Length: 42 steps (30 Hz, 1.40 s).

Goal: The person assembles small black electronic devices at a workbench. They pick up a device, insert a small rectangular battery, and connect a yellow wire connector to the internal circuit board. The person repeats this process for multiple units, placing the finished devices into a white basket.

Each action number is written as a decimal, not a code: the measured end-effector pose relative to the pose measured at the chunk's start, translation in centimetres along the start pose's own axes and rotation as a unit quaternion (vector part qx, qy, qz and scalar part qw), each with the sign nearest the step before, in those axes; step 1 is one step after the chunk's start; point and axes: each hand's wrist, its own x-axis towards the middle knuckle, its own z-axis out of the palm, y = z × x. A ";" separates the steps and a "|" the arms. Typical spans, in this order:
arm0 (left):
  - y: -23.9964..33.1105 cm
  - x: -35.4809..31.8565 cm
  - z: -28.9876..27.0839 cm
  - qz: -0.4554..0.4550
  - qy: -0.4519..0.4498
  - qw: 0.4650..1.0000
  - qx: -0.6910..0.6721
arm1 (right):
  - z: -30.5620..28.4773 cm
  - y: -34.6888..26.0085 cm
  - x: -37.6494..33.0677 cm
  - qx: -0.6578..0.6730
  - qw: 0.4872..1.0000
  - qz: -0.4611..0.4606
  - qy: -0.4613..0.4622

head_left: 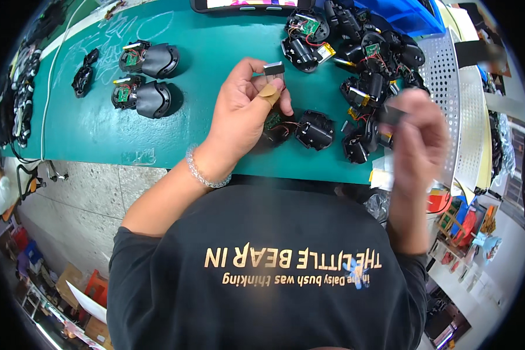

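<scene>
My left hand (242,108) is raised over the green table, thumb and fingers closed on a small flat rectangular piece (273,69) with a black top and a silvery edge. Tan tape wraps its thumb. Just beyond its fingertips lies an opened black plastic housing (315,129), with thin wires running to another part half hidden by the hand. My right hand (421,137), smeared by motion, pinches a small dark flat piece (392,115) beside the pile of black housings (374,70). Green circuit boards, wires and silvery battery packs show among these housings.
Two black housings with circuit boards (160,60) (153,100) stand at the left, near a loose black part (84,73). A screen device (251,8) lies at the far edge. A blue bin (411,16) and a perforated metal tray (443,87) border the right side.
</scene>
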 end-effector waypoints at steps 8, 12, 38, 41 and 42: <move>0.2 -0.7 0.0 0.069 -0.046 0.994 0.076 | 6.2 4.7 0.2 0.086 0.992 0.082 0.035; -0.1 -0.7 -0.1 0.094 -0.051 0.992 0.071 | 6.2 5.4 0.0 0.112 0.991 0.063 0.021; 0.2 -1.4 0.4 0.116 -0.033 0.978 0.173 | 7.3 5.4 0.9 0.000 0.999 -0.038 0.019; 0.2 -1.4 0.5 0.121 -0.038 0.976 0.179 | 7.3 5.4 0.9 -0.007 0.999 -0.041 0.021; 0.2 -1.4 0.5 0.117 -0.040 0.976 0.179 | 7.2 5.5 0.9 -0.011 0.999 -0.043 0.020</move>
